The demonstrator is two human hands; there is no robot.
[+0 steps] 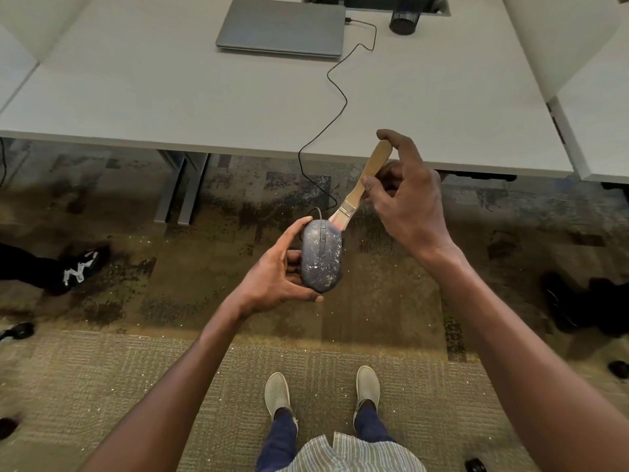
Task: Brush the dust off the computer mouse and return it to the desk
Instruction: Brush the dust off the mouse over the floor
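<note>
A dark computer mouse (321, 255) speckled with pale dust is held in my left hand (277, 272), over the carpet in front of the desk. Fingers wrap its left side and my thumb sits under its near end. My right hand (406, 199) grips the wooden handle of a small paintbrush (362, 183). The brush's pale bristles touch the mouse's far right corner. The mouse's black cable (335, 109) runs up over the edge of the white desk (136, 97) to a closed grey laptop (280, 27).
A black mesh cup (405, 18) stands at the back of the desk, right of the laptop. White divider panels flank the desk on both sides. Desk legs (180, 185) stand below on patterned carpet. Another person's dark shoe (80, 267) is at left, and chair casters show along the edges.
</note>
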